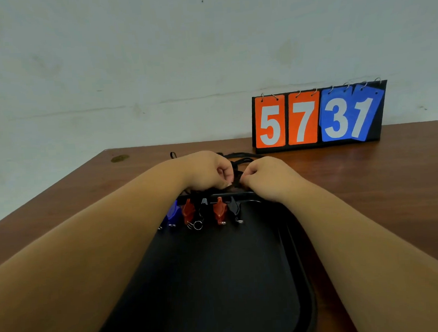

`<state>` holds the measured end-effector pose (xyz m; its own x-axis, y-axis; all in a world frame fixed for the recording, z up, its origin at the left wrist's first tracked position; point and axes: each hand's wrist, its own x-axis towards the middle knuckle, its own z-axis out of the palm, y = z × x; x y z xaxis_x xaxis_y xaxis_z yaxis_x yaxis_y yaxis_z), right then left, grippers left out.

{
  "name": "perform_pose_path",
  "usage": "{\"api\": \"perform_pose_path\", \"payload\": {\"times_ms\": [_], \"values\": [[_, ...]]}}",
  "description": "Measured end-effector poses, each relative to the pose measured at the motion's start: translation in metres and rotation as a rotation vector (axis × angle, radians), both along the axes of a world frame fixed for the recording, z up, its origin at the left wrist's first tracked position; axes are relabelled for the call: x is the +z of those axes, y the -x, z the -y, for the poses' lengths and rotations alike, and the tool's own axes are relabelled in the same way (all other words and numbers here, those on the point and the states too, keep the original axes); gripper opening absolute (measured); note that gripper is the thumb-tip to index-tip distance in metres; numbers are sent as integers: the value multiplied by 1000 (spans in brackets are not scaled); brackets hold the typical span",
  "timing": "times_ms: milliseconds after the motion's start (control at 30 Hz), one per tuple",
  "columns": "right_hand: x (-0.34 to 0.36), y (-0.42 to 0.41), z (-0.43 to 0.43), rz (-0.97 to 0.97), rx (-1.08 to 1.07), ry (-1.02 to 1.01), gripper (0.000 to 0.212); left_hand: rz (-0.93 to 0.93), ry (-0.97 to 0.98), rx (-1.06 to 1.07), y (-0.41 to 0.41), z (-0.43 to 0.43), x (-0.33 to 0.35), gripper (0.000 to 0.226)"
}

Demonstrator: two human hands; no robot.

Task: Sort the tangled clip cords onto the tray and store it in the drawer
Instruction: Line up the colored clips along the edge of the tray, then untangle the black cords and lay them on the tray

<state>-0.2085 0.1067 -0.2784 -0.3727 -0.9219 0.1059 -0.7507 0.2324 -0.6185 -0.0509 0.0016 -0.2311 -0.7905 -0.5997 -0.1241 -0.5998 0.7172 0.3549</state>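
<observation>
Our left hand (208, 171) and right hand (268, 178) sit knuckle to knuckle just past the far rim of the tray (218, 278), each with fingers curled and pinching the black cords (240, 156) bunched between them. The clips (190, 213) lie in a left-to-right row on the tray's far end, just nearer to us than the hands, while the cords trail away from us onto the table (364, 184). The knot is equally close to both hands, so we judge that pulling sideways, along the clip row, is what will separate the strands.
</observation>
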Motion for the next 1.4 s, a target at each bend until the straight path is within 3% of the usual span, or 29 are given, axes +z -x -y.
{"api": "perform_pose_path", "payload": {"times_ms": [100,333,667,833,1000,1167,1267,1400], "values": [[5,-3,-4,44,35,46,25,-193,10,63,2,1,2,4],[12,-7,-6,237,-15,269,21,-376,35,121,6,0,10,4],[15,-2,-18,406,-211,486,22,-464,30,239,6,-15,27,7],[27,3,-27,648,-288,506,20,-497,31,361,-6,-18,46,13],[70,19,-30,968,-404,579,15,-606,-157,481,-21,-25,63,16],[106,16,-46,1121,-345,647,19,-693,-314,626,-36,-26,79,25],[126,13,-52,1194,-264,726,28,-849,-533,720,-45,-24,77,20],[149,11,-61,1277,-205,843,31,-1027,-600,714,-54,-20,75,23]]}}
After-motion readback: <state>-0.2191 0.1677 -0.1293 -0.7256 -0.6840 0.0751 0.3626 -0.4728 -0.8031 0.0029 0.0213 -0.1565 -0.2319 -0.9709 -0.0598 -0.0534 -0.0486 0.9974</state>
